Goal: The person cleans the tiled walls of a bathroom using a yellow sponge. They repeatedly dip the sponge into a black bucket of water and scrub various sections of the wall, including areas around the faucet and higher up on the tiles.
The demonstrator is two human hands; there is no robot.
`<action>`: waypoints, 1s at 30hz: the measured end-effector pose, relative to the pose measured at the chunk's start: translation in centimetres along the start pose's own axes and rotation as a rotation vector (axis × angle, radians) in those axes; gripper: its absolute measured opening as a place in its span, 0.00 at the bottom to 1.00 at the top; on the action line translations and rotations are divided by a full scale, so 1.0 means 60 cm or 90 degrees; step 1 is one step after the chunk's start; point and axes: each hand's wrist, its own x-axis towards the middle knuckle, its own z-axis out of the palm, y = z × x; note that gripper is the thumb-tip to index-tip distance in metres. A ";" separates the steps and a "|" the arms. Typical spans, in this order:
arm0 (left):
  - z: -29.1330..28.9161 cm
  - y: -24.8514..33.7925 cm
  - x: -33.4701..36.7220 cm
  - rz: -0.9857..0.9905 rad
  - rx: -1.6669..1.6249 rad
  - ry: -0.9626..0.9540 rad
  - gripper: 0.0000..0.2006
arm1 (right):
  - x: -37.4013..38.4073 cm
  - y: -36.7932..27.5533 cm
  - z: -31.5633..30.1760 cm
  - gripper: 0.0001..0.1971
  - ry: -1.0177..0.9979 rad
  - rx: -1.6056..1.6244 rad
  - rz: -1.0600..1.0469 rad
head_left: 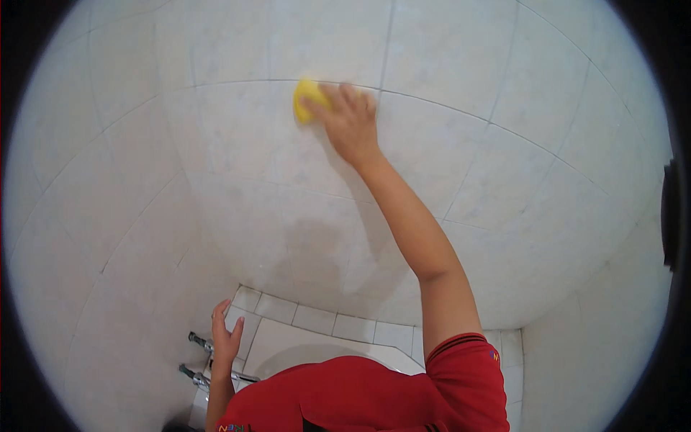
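Note:
My right hand (350, 121) presses a yellow sponge (305, 102) flat against the pale tiled wall (446, 165), just below a horizontal grout line. The fingers lie over the sponge and hide part of it; they are slightly blurred. My right arm is stretched up and forward. Low on the left, my left hand (226, 337) hangs in the air with its fingers apart and nothing in it. Close by it are the chrome taps (201, 341) on the left wall.
Below me lies a white bathtub (288, 342), its rim edged by a ledge of small white tiles (314, 317). Tiled side walls (108, 216) rise at left and right. A dark object (670, 216) sits at the far right edge.

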 end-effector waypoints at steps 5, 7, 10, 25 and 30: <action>-0.006 -0.021 -0.004 -0.057 -0.011 -0.016 0.25 | 0.102 0.065 -0.060 0.21 0.258 -0.106 0.363; -0.009 -0.024 -0.003 -0.061 -0.022 -0.017 0.24 | 0.054 0.022 -0.049 0.21 0.118 -0.116 0.279; 0.002 -0.021 0.011 -0.058 -0.041 -0.032 0.24 | -0.085 -0.015 -0.041 0.22 -0.029 -0.076 -0.005; -0.004 -0.023 0.027 -0.033 0.003 -0.038 0.24 | -0.155 0.136 -0.165 0.29 0.006 -0.177 0.281; -0.007 -0.008 0.041 -0.020 0.021 -0.030 0.23 | -0.144 0.197 -0.195 0.28 0.058 -0.216 0.290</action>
